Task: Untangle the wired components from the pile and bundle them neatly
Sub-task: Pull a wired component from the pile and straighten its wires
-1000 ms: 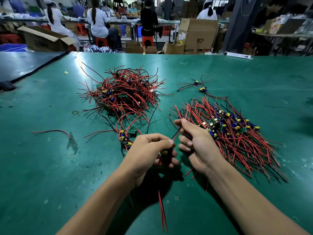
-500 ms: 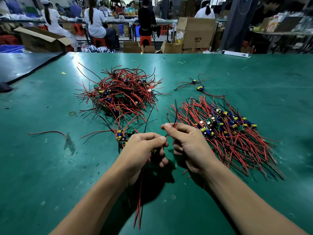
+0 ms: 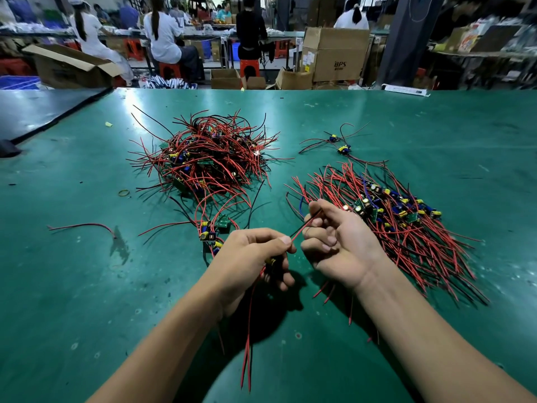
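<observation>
Left hand grips a wired component; right hand pinches its red wire.

Beyond the far edge of my green table stands a closed cardboard box marked BPS. Left of that box a small open carton sits on the floor. Farther left a person in white sits on a red stool, near a big open box. Right of the BPS box rises a dark pillar.
</observation>
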`<state>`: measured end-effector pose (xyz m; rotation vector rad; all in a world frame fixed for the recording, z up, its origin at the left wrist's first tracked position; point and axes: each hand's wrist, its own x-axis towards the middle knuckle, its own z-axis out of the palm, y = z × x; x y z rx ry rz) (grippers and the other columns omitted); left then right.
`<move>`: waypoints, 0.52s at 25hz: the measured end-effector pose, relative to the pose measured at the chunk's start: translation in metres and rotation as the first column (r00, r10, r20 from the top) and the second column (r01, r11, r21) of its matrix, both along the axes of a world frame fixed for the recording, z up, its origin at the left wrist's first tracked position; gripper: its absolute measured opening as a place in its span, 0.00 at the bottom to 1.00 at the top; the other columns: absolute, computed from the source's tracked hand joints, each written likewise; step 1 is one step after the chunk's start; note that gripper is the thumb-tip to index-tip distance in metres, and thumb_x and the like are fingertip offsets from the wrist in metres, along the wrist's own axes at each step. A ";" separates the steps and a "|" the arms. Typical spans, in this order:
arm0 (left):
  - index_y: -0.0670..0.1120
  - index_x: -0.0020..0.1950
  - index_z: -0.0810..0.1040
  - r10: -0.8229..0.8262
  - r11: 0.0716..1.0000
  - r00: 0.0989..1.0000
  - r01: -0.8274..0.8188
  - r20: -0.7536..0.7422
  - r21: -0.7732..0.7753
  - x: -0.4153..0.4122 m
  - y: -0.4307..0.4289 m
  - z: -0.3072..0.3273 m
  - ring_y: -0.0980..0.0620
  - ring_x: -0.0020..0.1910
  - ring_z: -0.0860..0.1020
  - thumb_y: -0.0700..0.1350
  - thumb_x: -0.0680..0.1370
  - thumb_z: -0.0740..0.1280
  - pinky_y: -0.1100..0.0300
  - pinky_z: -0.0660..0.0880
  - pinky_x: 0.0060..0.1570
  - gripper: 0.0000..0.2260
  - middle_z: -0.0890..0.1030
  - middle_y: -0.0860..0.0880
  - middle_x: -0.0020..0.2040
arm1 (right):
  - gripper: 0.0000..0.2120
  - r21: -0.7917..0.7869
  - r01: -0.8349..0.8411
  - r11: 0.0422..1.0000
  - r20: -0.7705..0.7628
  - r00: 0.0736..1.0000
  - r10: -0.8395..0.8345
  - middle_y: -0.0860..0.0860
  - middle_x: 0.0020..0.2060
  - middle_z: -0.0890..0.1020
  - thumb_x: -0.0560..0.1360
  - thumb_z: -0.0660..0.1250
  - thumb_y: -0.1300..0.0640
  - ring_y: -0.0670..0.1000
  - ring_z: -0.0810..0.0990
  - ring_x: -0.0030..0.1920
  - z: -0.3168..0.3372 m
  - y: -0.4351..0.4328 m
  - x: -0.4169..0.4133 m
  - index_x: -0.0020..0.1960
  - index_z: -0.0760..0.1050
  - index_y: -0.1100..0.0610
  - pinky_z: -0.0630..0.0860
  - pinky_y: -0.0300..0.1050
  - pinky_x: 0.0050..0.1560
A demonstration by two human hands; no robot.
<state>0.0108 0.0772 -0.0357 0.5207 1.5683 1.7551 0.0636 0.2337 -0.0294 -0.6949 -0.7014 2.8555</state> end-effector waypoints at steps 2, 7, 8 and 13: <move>0.38 0.40 0.81 0.023 1.000 1.000 -0.023 0.013 -0.004 0.001 0.001 -0.003 0.45 0.25 0.77 0.38 0.78 0.66 0.60 0.75 0.26 0.09 0.74 0.43 0.29 | 0.20 -0.020 -0.026 0.999 -0.037 0.999 0.025 0.48 0.27 0.67 0.83 0.60 0.51 0.43 0.60 0.16 -0.001 -0.001 0.001 0.36 0.77 0.59 0.57 0.34 0.15; 0.38 0.41 0.82 0.104 0.994 0.995 -0.104 -0.010 0.014 -0.003 0.000 -0.004 0.45 0.24 0.77 0.37 0.78 0.66 0.60 0.75 0.24 0.08 0.73 0.43 0.27 | 0.22 0.500 -0.059 0.864 -0.048 0.994 0.096 0.47 0.26 0.66 0.71 0.67 0.39 0.41 0.59 0.19 -0.012 -0.023 0.000 0.48 0.80 0.58 0.56 0.33 0.17; 0.39 0.39 0.82 0.095 0.995 0.996 -0.094 -0.004 0.023 -0.002 -0.001 -0.003 0.45 0.24 0.77 0.37 0.78 0.66 0.60 0.75 0.24 0.09 0.73 0.42 0.27 | 0.21 0.600 -0.073 0.797 -0.031 0.993 0.114 0.50 0.26 0.67 0.71 0.69 0.40 0.43 0.61 0.18 -0.017 -0.027 0.001 0.48 0.81 0.58 0.58 0.32 0.17; 0.37 0.39 0.81 0.029 0.999 0.999 -0.028 -0.023 0.035 -0.003 -0.004 0.003 0.45 0.24 0.77 0.36 0.78 0.66 0.60 0.74 0.25 0.09 0.72 0.41 0.27 | 0.15 0.736 0.039 0.676 -0.050 0.999 -0.003 0.49 0.24 0.64 0.71 0.70 0.42 0.43 0.59 0.20 -0.023 -0.024 -0.003 0.40 0.85 0.54 0.57 0.32 0.20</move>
